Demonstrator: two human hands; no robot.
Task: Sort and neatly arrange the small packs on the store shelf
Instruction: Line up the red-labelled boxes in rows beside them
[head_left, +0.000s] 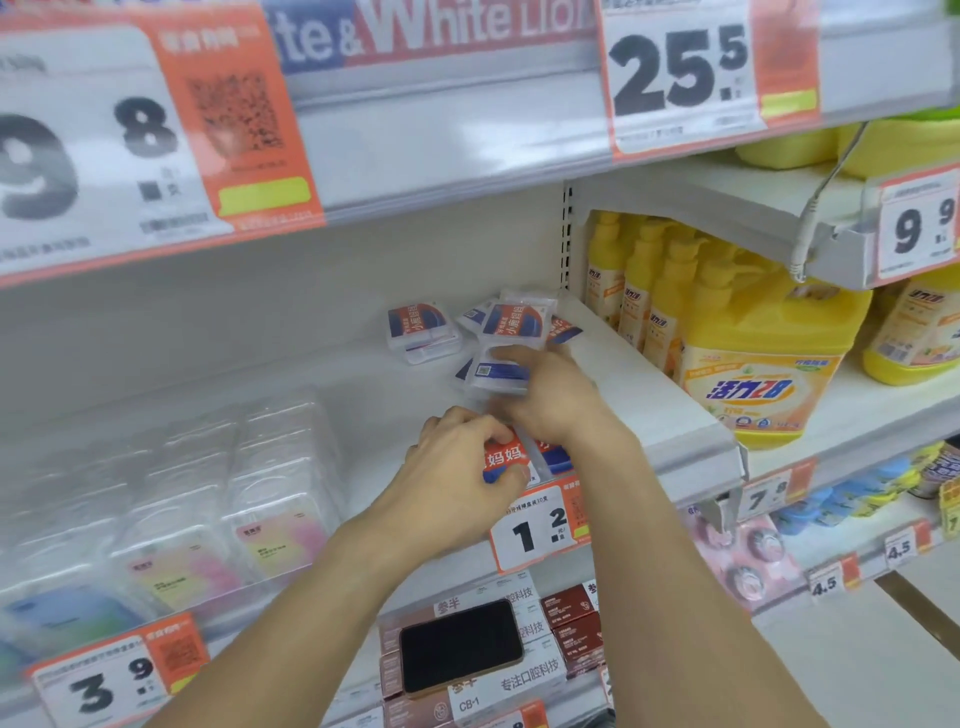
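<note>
Small clear packs with red and blue labels lie on the white shelf (322, 379). My left hand (457, 467) pinches one red-labelled pack (503, 456) at the shelf's front edge. My right hand (550, 400) reaches over it and grips a blue-labelled pack (496, 373) further back. Behind them several more packs (517, 322) lie in a loose heap, and one pack (420, 330) sits apart to the left. Another pack (553, 460) shows partly under my right wrist.
Clear boxed goods (208, 493) fill the shelf's left side. Yellow detergent bottles (753, 364) stand beyond the divider on the right. A black phone (460, 644) lies on boxes on the shelf below. Price tags (535, 525) hang along the edges.
</note>
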